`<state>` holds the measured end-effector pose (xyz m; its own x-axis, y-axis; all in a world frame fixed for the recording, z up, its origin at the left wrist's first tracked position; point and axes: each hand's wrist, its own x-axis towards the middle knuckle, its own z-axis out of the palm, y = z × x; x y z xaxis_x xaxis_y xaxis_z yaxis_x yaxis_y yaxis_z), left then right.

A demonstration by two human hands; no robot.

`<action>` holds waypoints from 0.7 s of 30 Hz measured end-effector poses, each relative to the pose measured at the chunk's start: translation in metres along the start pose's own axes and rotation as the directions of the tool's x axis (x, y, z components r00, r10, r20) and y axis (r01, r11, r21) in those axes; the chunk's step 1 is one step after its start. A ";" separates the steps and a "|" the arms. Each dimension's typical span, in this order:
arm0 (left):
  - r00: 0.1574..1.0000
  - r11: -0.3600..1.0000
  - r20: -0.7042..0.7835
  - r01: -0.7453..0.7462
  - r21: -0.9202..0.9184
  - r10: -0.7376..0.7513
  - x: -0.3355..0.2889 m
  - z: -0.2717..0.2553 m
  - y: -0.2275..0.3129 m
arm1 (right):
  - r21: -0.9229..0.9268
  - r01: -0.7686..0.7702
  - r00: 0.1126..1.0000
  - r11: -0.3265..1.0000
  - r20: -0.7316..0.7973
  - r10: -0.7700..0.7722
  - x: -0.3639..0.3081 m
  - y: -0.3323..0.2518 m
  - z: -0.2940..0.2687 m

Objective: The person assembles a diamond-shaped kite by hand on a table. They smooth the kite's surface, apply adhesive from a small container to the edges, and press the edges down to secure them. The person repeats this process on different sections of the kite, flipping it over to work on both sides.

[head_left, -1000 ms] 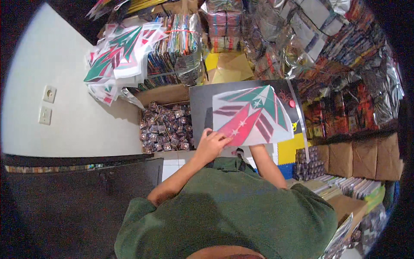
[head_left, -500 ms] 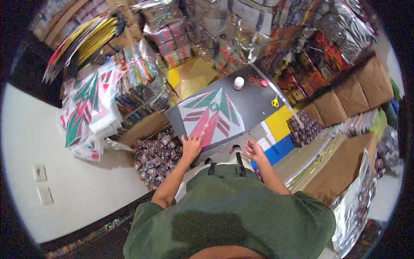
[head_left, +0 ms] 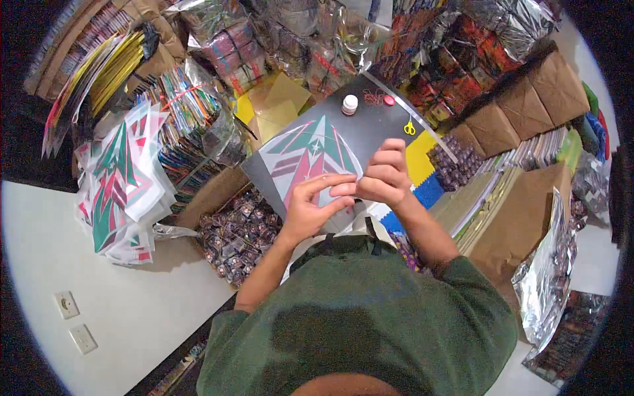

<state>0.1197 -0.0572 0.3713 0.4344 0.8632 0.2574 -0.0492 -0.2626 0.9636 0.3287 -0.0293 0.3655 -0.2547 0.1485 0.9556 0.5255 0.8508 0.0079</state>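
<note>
Stacked packets and foil bags crowded round a dark bench [head_left: 380,125], where a paper kite [head_left: 307,158] patterned in green, red and white lay flat. Both hands met over its near edge: the left hand [head_left: 307,211] and right hand [head_left: 383,175] each pinched something small between the fingertips, too small to identify. Fixing that edge seemed underway; steady, fine fingerwork came next.

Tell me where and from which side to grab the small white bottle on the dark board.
Probably best to grip the small white bottle around its sides, coming straight down from above. It stands upright on the dark board, apart from the red rubber bands beside it, so nothing crowds its top.
</note>
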 end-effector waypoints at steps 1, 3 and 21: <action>0.998 0.995 -0.016 -0.056 0.088 0.058 0.000 -0.003 0.007 | -0.001 0.012 1.000 1.000 -0.014 -0.012 0.008 -0.002 0.000; 0.988 0.983 -0.056 -0.135 0.122 0.143 -0.001 -0.005 0.011 | 0.009 0.050 0.998 0.999 -0.025 -0.050 0.019 0.000 -0.002; 0.958 0.682 -0.007 -0.199 0.704 0.287 0.060 0.028 -0.053 | 0.380 -0.593 0.773 0.710 0.516 0.369 -0.027 0.083 -0.013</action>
<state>0.1738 -0.0037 0.3334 0.3957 0.7543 0.5239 0.5130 -0.6547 0.5552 0.3902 0.0306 0.3441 -0.4216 0.6890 0.5895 0.2156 0.7076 -0.6729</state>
